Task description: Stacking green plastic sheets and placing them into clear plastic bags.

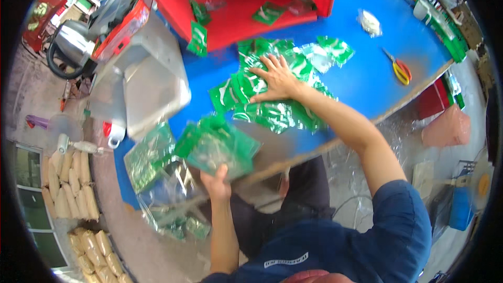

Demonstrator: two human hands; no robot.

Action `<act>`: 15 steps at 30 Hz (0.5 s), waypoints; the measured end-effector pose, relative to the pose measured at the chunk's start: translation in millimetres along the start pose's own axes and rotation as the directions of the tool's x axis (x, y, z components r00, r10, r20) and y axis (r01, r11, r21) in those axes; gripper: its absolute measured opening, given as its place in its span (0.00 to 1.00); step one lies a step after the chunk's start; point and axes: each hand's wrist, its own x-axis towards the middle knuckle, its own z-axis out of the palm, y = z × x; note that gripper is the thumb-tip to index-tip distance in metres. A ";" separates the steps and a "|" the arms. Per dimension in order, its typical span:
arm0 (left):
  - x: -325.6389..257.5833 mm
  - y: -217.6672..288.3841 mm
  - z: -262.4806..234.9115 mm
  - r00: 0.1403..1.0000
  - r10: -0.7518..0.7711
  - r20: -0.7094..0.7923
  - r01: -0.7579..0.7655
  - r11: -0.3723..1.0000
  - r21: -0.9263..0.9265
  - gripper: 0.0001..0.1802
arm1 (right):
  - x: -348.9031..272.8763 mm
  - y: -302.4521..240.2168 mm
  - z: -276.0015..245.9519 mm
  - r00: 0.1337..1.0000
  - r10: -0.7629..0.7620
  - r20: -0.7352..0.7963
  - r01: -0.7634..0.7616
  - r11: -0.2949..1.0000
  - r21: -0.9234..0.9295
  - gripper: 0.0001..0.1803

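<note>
A loose pile of small green plastic packets (230, 94) is spread over the blue tabletop. My right hand (277, 79) rests on that pile with its fingers spread. Near the front edge, my left hand (217, 182) grips a stack of green packets with clear fronts (220, 147), its thumb on top. Beside this stack, at the left, lies a large clear bag filled with green packets (152, 160). Farther back, a red bin (236, 15) tips its open side toward me. A few green packets lie in it and at its lip.
Yellow-and-red handled scissors (402, 72) and a small white bundle (370, 23) lie on the blue table (367, 81) at right. A tilted grey plastic tub (157, 78) and a metal kettle (70, 47) stand at left. Brown sacks (68, 183) are stacked beyond.
</note>
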 end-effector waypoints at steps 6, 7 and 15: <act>-65.4 9.8 -66.2 0.983 -0.153 0.097 0.176 0.933 -0.314 0.26 | -2.9 -65.1 -41.7 0.928 -0.039 -0.371 0.135 0.962 0.236 0.33; -80.1 13.2 -69.3 0.976 -0.179 0.127 0.215 0.893 -0.395 0.24 | -15.8 -90.2 -55.4 0.911 0.044 -0.411 0.048 0.977 0.210 0.30; -126.4 29.1 -84.3 0.953 -0.260 0.155 0.298 0.710 -0.638 0.28 | -29.5 -172.8 1.4 0.992 0.022 0.123 0.001 0.983 -0.183 0.57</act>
